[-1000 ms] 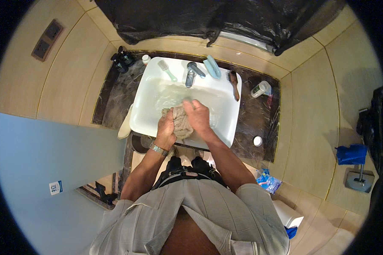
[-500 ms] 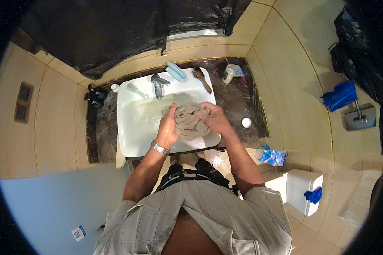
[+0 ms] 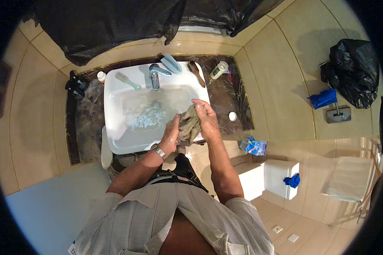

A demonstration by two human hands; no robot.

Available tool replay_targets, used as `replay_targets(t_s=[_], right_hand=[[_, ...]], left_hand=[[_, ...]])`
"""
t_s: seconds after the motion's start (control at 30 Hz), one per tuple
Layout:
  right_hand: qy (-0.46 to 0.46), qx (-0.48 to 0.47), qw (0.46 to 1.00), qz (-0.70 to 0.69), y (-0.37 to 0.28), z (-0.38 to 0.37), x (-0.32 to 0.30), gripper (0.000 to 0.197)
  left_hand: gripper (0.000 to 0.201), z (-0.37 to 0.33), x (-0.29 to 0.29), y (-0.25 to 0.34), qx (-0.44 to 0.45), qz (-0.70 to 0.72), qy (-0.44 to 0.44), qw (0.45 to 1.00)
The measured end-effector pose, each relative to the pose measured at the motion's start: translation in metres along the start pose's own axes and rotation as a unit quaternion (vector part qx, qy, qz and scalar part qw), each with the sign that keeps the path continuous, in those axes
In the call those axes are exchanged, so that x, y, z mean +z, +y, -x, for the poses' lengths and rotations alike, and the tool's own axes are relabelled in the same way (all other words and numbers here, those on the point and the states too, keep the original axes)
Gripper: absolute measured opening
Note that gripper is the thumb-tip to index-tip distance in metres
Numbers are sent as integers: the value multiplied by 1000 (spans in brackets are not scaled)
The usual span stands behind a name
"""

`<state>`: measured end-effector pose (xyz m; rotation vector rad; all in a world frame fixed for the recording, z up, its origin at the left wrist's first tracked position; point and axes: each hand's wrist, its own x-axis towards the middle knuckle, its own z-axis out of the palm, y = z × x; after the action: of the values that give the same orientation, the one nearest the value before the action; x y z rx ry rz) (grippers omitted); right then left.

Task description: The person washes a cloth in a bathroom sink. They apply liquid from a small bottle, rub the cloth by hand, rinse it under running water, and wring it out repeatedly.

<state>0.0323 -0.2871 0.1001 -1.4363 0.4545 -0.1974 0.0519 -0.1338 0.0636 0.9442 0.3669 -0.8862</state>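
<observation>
A bunched grey-brown cloth (image 3: 189, 124) is held between my two hands over the front right corner of the white sink (image 3: 111, 127). My left hand (image 3: 170, 135), with a metal watch on its wrist, grips the cloth's left side. My right hand (image 3: 207, 122) is closed round its right side, thumb and fingers partly hidden by the folds. Rippled, cloudy water (image 3: 147, 114) stands in the basin. A metal faucet (image 3: 155, 79) is at the sink's back, its lever turned to the right.
A pale green brush (image 3: 127, 80), light-blue brush (image 3: 171, 63) and wooden-handled brush (image 3: 195, 74) lie along the sink's back rim. The dark marble counter (image 3: 217, 95) bears a jar (image 3: 219, 70) and white lid (image 3: 232, 116). Black bottles (image 3: 75, 86) stand left; a white toilet (image 3: 281, 179) is right.
The cloth has come toward me and is squeezed narrower between my hands. The water now shows bright ripples. My view has shifted, showing more of the right wall.
</observation>
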Motion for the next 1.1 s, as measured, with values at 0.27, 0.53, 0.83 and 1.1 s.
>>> replay_targets(t_s=[0.27, 0.53, 0.83, 1.1], right_hand=[[101, -67, 993, -7, 2, 13, -19, 22], [10, -181, 959, 217, 42, 90, 18, 17], [66, -204, 855, 471, 77, 96, 1, 31], [112, -194, 922, 316, 64, 105, -15, 32]], left_hand=[[97, -14, -70, -59, 207, -391, 73, 894], [91, -28, -40, -64, 8, 104, -239, 965], [45, -67, -56, -135, 0, 271, -255, 928], [44, -40, -8, -121, 64, 129, -10, 990]])
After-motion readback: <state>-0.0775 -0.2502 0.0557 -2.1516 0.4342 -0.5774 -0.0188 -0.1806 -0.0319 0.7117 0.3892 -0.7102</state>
